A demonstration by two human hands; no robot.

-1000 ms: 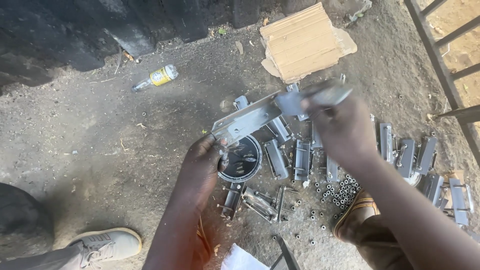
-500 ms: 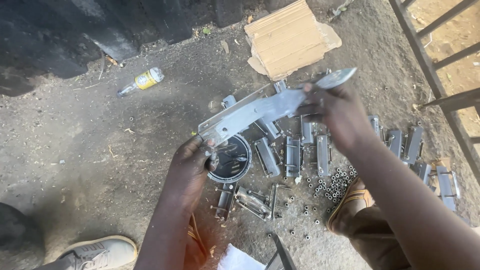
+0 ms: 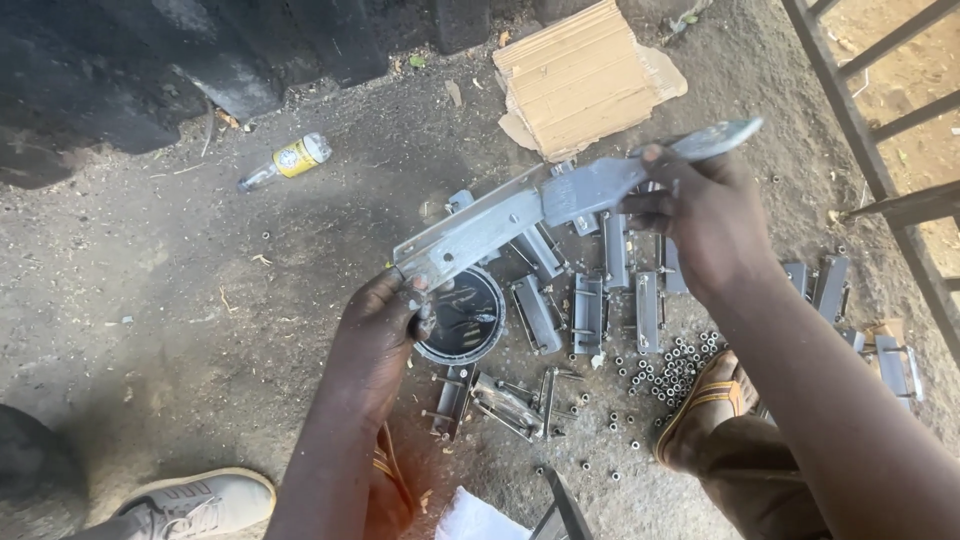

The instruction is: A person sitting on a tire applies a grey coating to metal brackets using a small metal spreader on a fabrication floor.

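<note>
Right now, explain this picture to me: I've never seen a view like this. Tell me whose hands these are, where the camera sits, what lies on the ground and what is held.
There is no machine here. The camera is worn on a person's head and looks down, so the two arms reaching in from the bottom are that person's own.

The left hand grips the lower end of a long grey metal bracket, and the right hand holds its upper end. The bracket is held up, tilted, above the ground.

Below it, on the bare dirt ground, lie several similar metal pieces side by side, a round dark lid and a scatter of small nuts. Farther off are a flattened piece of cardboard and a plastic bottle lying on its side.

A sandalled foot shows at lower right. A pale shoe sits at lower left; whose it is cannot be told.
</note>
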